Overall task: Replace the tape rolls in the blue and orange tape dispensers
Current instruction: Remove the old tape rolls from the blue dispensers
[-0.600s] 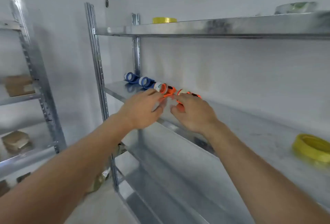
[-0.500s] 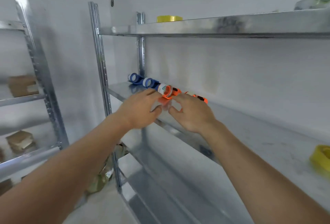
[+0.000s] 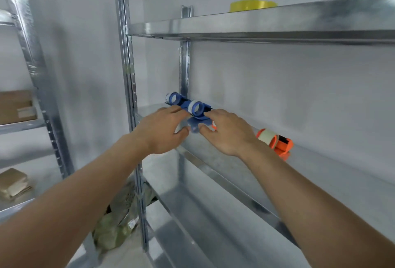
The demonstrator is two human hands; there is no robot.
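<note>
Hands, the left hand [image 3: 162, 131] and right hand [image 3: 228, 132], flank the nearer blue dispenser [image 3: 197, 109] on the shelf [image 3: 320, 173], fingers loosely spread, gripping nothing visible; 1 orange dispenser [image 3: 275, 140] lies right.

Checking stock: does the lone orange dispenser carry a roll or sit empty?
Loaded: the orange dispenser carries a pale roll on its hub; how much tape remains, cannot tell.
</note>
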